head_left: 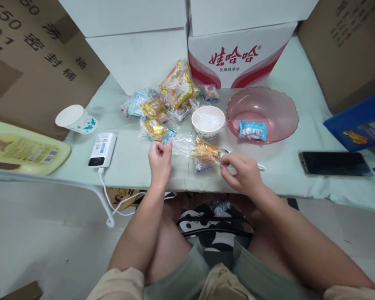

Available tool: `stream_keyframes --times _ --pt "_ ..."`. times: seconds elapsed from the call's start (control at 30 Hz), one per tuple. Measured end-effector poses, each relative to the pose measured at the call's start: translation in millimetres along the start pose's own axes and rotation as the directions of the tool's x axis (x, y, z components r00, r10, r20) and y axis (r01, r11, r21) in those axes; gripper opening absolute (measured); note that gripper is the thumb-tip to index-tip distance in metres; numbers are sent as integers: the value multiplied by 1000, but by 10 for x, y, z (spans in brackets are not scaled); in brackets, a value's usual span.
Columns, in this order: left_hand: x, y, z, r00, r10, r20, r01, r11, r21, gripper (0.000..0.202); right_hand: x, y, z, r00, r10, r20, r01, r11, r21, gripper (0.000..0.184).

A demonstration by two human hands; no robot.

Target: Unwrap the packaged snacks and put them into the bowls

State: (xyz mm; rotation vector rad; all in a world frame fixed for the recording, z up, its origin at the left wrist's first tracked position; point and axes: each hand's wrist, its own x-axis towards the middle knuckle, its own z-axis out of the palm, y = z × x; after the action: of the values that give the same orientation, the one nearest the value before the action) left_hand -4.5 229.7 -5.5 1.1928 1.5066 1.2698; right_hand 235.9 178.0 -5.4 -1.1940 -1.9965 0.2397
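Note:
My left hand [159, 160] pinches the left end of a clear plastic snack bag [203, 153] lying on the table's front part. My right hand [242, 171] is closed on the bag's right end, near its yellow and blue contents. Just behind the bag stands a small white bowl [208, 121]. A pink plastic bowl [279, 109] to its right holds one blue-and-white wrapped snack [253, 129]. A heap of wrapped snacks [167, 102] lies behind my left hand.
A white power bank [102, 149] with a cable and a paper cup [76, 119] on its side lie at the left. A black phone [334, 163] lies at the right, with a blue box [361, 125] behind it. Cardboard and white boxes [237, 54] line the back. A panda-print bag [211, 227] sits between my knees.

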Motion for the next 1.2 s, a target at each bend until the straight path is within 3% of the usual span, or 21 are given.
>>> stream_keyframes --times 0.07,0.13,0.2,0.3,0.43,0.5,0.6,0.73,0.83,0.9,0.97,1.07,1.17,1.2 --pt "-79 37 -8 979 -94 182 77 992 99 60 -27 -107 37 994 -79 71 75 995 64 10" --pt "-154 74 17 896 -175 409 101 975 197 62 -55 -199 100 974 -145 174 125 985 117 10" --pt "-210 109 70 840 -172 514 57 971 231 53 -75 -264 165 943 -190 275 152 976 154 14" --pt "-240 145 150 876 -63 478 -40 979 202 33 -71 -302 210 940 -174 295 109 969 223 22" --pt "-210 150 179 931 46 362 -77 994 72 21 -5 -253 183 998 61 21 -65 973 220 16" --pt "-198 142 180 949 43 314 -19 997 -80 19 30 -188 183 982 177 -65 -166 975 147 17" --pt "-206 153 197 926 -45 375 175 932 -319 21 62 -71 225 951 308 25 -308 937 163 39" --pt "-246 233 234 875 -46 481 293 843 -452 27 75 24 287 865 457 207 -500 752 430 40" --pt "-268 302 233 821 -34 570 353 815 -460 32 84 28 286 839 484 248 -531 632 564 56" --pt "-261 325 219 807 -53 588 386 801 -457 32 91 29 265 829 499 253 -531 562 633 59" --pt "-225 323 201 844 -85 530 380 792 -479 29 99 45 236 796 551 249 -544 471 694 52" --pt "-132 293 177 918 -137 372 330 781 -529 21 113 95 187 689 671 274 -585 291 757 41" --pt "-37 269 155 942 -205 265 324 759 -565 15 132 146 130 561 747 357 -611 83 787 39" --pt "-14 268 150 941 -233 244 334 747 -574 15 139 159 107 540 753 376 -604 36 796 39"
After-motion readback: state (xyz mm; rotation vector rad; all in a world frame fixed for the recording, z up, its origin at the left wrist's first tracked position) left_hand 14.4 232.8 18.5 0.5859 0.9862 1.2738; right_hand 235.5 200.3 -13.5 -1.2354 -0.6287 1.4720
